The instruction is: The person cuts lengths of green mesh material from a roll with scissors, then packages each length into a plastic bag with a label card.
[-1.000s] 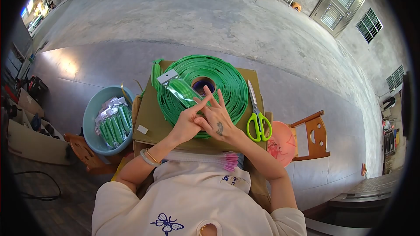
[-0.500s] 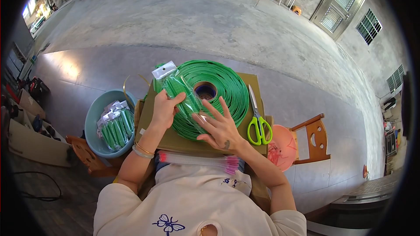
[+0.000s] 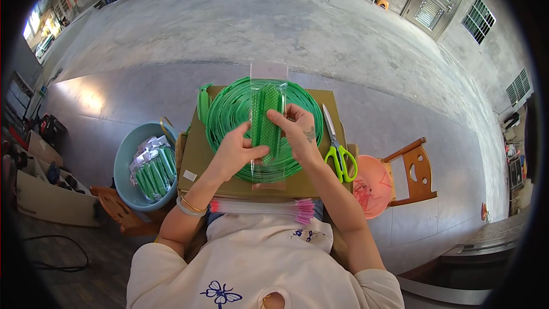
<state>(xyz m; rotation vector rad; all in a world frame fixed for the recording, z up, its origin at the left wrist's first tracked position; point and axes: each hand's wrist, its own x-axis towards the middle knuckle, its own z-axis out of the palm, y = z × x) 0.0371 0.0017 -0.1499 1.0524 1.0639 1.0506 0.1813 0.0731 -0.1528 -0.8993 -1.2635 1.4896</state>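
A clear plastic bag (image 3: 267, 94) with folded green dotted strips inside is held upright between both hands, in front of a large green coil (image 3: 229, 100). My left hand (image 3: 234, 151) pinches its lower left side. On its right side, the thumb and fingers of my right hand (image 3: 297, 131) are closed on the bag. The coil lies on a brown board (image 3: 194, 163). Scissors with lime-green handles (image 3: 341, 160) rest on the board's right side. Along the front edge, near my lap, lies a bundle of clear strips with pink ends (image 3: 263, 208).
At the left, a blue basin (image 3: 121, 163) holds several packed green bags (image 3: 154, 174) beside a wooden chair (image 3: 117, 209). At the right, a pink basin (image 3: 380, 183) with red pieces stands by another wooden chair (image 3: 422, 180).
The bag has turned from tilted to upright and moved right. My right hand, spread before, has closed on its right side; my left hand has shifted lower on the bag.
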